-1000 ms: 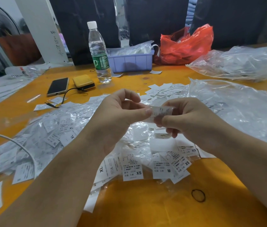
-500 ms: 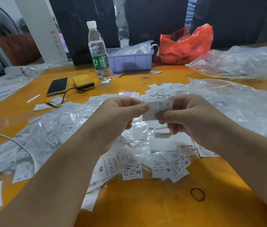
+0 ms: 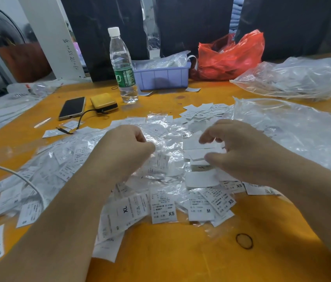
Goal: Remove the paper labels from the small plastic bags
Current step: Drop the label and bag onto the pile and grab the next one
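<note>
A heap of small clear plastic bags (image 3: 69, 159) with white size labels inside covers the orange table (image 3: 181, 257) in front of me. My left hand (image 3: 124, 151) is curled, and a crumpled clear small bag (image 3: 161, 159) hangs blurred at its thumb. My right hand (image 3: 242, 153) pinches a white paper label (image 3: 193, 144) between forefinger and thumb, just over a stack of bare labels (image 3: 201, 178). The hands are apart. More loose labels (image 3: 203, 112) lie farther back.
At the back stand a water bottle (image 3: 123, 68), a purple bin (image 3: 162, 76) and a red bag (image 3: 229, 55). A phone (image 3: 72, 107) and yellow power bank (image 3: 103, 102) lie left. Large clear bags (image 3: 292, 135) fill the right. A rubber band (image 3: 244, 241) and a white cable (image 3: 24, 178) lie near.
The hands held one bagged label together; now they have drawn apart and dropped toward the table, the right hand taking the label over the stack, the left hand moving left with the bag.
</note>
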A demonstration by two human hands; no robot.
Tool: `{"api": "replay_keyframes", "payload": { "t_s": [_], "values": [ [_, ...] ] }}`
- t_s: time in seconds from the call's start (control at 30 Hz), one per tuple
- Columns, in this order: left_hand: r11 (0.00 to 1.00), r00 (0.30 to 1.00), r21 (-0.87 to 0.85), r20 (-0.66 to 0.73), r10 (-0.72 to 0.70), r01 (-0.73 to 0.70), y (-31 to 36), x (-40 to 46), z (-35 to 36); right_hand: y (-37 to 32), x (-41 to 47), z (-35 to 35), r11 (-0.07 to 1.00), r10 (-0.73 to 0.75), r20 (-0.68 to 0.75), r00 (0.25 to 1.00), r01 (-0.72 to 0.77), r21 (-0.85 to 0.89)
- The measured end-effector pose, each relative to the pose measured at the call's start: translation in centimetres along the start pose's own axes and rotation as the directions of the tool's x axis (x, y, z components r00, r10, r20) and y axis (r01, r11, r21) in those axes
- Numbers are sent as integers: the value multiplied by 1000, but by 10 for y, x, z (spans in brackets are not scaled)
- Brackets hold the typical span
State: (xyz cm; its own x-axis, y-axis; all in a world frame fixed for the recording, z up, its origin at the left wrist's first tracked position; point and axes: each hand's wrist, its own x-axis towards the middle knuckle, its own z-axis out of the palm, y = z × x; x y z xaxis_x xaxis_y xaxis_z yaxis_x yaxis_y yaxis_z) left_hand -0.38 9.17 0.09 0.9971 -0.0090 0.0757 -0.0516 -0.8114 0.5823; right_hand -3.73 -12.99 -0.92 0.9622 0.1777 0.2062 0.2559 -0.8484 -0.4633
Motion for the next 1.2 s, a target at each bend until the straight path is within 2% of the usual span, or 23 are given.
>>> {"api": "replay_keyframes", "payload": {
  "t_s": [0.07, 0.13, 0.2, 0.3, 0.43, 0.53, 0.6, 0.7, 0.8, 0.97, 1.07, 1.2],
  "values": [
    [996, 1000, 87, 16, -12, 11, -1, -1, 2, 0, 1, 3, 993, 38, 107, 994, -26, -114],
    [987, 1000, 163, -29, 5, 0, 0, -2, 2, -1, 0, 7, 984, 37, 153, 987, -9, -178],
    [984, 996, 174, -71, 52, -38, 1, -2, 3, -3, 0, 9, 983, 27, 133, 991, -2, -185],
    [987, 989, 94, -62, 134, -128, 6, -6, 7, -3, 1, 11, 986, 15, 56, 998, -5, -164],
    [960, 959, -79, 64, 275, -270, 14, -14, 18, -5, -1, 7, 997, -37, -145, 989, 46, 60],
    [922, 917, -187, 152, 368, -339, 18, -18, 24, -8, -1, 5, 973, -72, -210, 975, 116, 202],
    [899, 894, -230, 171, 415, -373, 20, -20, 27, -8, 0, 5, 946, -72, -234, 970, 141, 291],
    [885, 900, -292, 140, 414, -362, 21, -21, 25, -9, 0, 4, 917, -55, -267, 962, 155, 367],
    [879, 904, -329, 138, 405, -344, 22, -22, 23, -7, 1, 3, 932, -64, -296, 953, 163, 323],
    [870, 905, -341, 106, 412, -356, 24, -23, 28, -7, -2, 4, 971, -92, -185, 978, 129, 200],
    [865, 902, -335, 88, 423, -373, 23, -22, 29, -7, -6, 2, 990, -89, -208, 974, 110, 89],
    [880, 903, -299, 111, 415, -368, 22, -23, 30, -7, -9, -5, 977, 53, -159, 986, -84, -196]
  ]
}}
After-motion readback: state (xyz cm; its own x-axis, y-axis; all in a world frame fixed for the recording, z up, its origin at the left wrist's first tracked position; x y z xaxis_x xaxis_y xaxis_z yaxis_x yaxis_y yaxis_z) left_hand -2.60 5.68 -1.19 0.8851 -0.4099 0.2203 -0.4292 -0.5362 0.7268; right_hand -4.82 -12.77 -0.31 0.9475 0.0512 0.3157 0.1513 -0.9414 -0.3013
